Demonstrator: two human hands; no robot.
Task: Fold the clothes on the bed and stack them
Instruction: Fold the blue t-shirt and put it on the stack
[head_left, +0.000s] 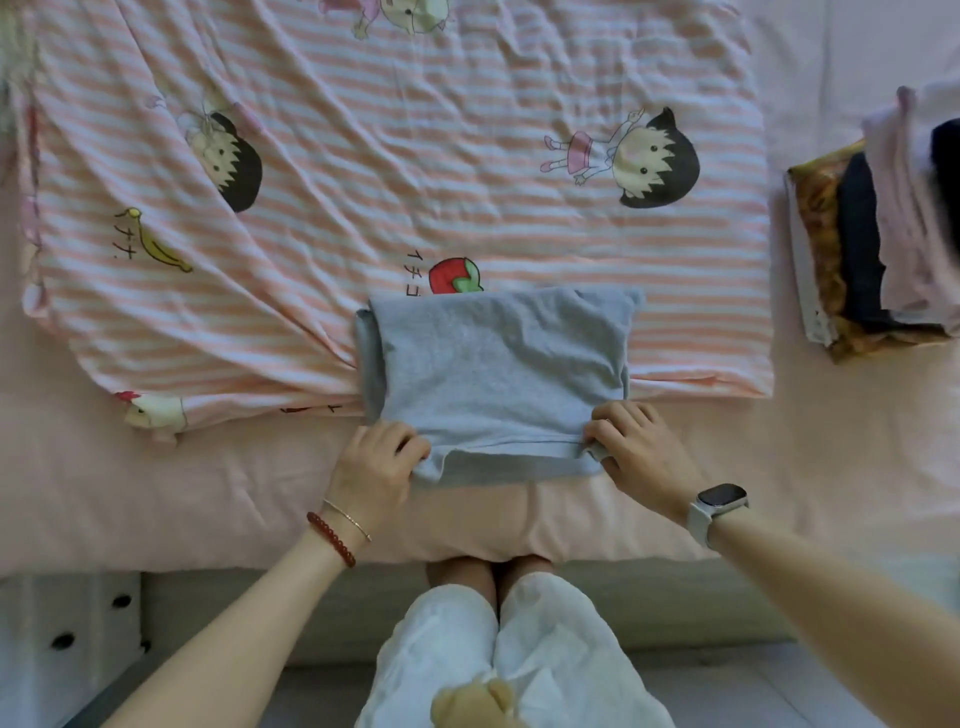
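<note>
At the bottom of the frame the person's knees press against the edge of the bed (156, 519), and just above them both hands work the near hem of a grey garment (493, 374). The left hand (376, 462), lower centre-left, has its fingers curled over the garment's near left corner, its grip closed on the cloth; the right hand (641, 447), lower centre-right (a smartwatch (719, 501) sits on that wrist), pinches the near right corner the same way. The garment lies at the centre of the frame as a compact rectangle, several layers showing at the near edge, its far half resting on a pink-striped cartoon quilt (415, 156) that covers the upper part of the frame. At the right edge, well apart from the hands, stands a stack of folded clothes (883, 234), dark and pale pieces on a patterned one. This looks like the last fold of this garment, or the moment of squaring its edges. The next move probably calls for keeping both corners level, then carrying the bundle flat to the stack without letting the layers slide.
</note>
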